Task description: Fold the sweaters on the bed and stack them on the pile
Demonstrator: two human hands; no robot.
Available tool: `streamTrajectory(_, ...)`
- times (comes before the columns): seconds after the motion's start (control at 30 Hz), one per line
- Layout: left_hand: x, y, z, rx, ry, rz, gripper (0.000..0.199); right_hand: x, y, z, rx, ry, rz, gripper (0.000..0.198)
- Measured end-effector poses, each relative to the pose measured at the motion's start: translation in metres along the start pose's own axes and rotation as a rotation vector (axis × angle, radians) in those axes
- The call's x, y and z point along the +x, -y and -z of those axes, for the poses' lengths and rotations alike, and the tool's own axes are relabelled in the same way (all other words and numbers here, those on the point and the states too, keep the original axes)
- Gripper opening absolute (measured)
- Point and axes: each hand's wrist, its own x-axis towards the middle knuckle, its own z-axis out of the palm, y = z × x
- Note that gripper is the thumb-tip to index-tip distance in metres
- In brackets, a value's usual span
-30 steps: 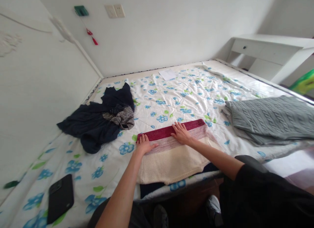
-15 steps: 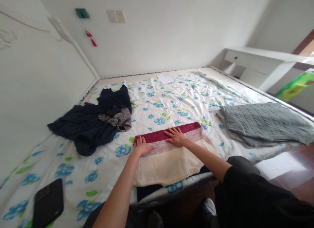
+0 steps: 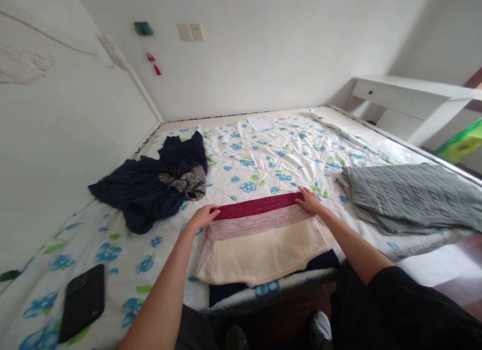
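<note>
A folded knit sweater (image 3: 263, 249) lies at the front edge of the bed, with a maroon band along its far side, a mottled pink band and a cream part. At the left end of the maroon band, my left hand (image 3: 203, 217) pinches the corner, thumb on top and fingers at the edge. My right hand (image 3: 311, 201) grips the opposite corner, its thumb on the knit and its fingers round the edge. Dark navy fabric (image 3: 228, 293) shows from beneath the sweater.
A crumpled navy garment (image 3: 141, 192) lies left on the flowered sheet (image 3: 241, 161), and a black phone (image 3: 83, 302) lies nearer. To the right is a folded grey cable-knit garment (image 3: 410, 197). White paper (image 3: 259, 123) rests at the back, and a white desk (image 3: 406, 101) stands beyond.
My hands have moved apart from flat on the sweater to the two ends of its maroon band, and now hold the corners. The view has shifted slightly left.
</note>
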Motion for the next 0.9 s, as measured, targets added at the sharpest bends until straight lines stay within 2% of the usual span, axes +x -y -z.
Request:
streamTrajectory(0.07,-0.003,0.011,0.007,-0.141,-0.116,0.107,0.039,0.010,-0.001,0.008,0.175,-0.076,-0.110,0.099)
streamTrajectory(0.1,-0.005,0.015,0.008,-0.225,-0.129,0.171,0.036,0.014,-0.004,0.014,0.267,-0.076,-0.170,0.097)
streamTrajectory(0.2,-0.010,0.025,0.004,-0.509,-0.064,0.294,0.032,0.021,-0.018,0.028,0.487,0.016,-0.286,0.074)
streamTrajectory(0.3,-0.010,0.025,0.002,-0.707,-0.014,0.317,0.036,0.020,-0.026,0.036,0.609,0.101,-0.295,0.051)
streamTrajectory(0.43,-0.004,0.016,0.003,-0.767,0.083,0.319,0.042,0.016,-0.018,0.041,0.671,0.219,-0.285,0.037)
streamTrajectory(0.63,0.002,0.013,0.004,-0.752,0.197,0.232,0.056,0.014,-0.006,0.042,0.758,0.292,-0.251,0.028)
streamTrajectory(0.73,0.005,0.018,0.002,-0.748,0.134,0.255,0.065,0.018,-0.011,0.040,0.793,0.298,-0.242,0.026)
streamTrajectory(0.9,0.014,0.017,0.000,-0.760,-0.137,0.277,0.063,0.030,-0.023,0.037,0.750,0.028,-0.306,0.030)
